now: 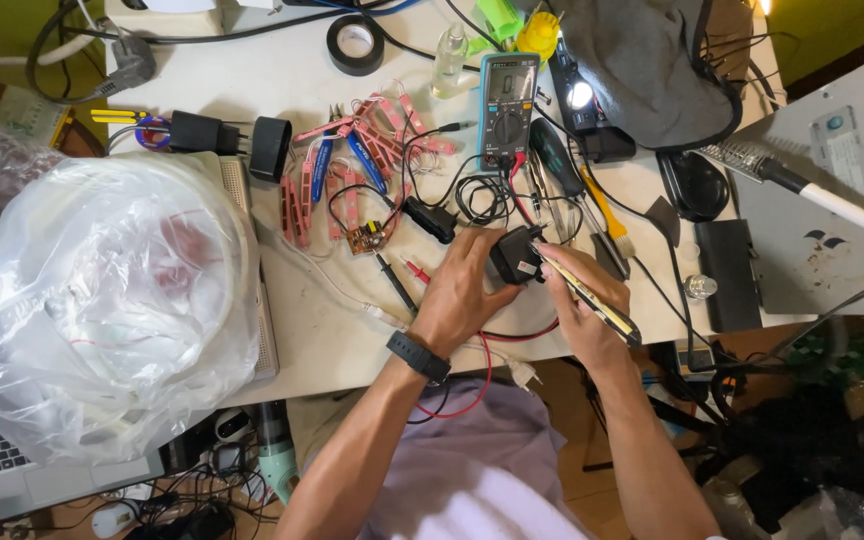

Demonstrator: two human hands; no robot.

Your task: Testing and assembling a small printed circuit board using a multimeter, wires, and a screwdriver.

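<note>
While gripped, adapter (pixel 515 257), seemingly pried.

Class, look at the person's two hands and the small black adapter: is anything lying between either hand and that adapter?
Nothing visible does. The left hand already grips the black adapter, and the right hand brings a yellow-and-black tool against its side.
</note>
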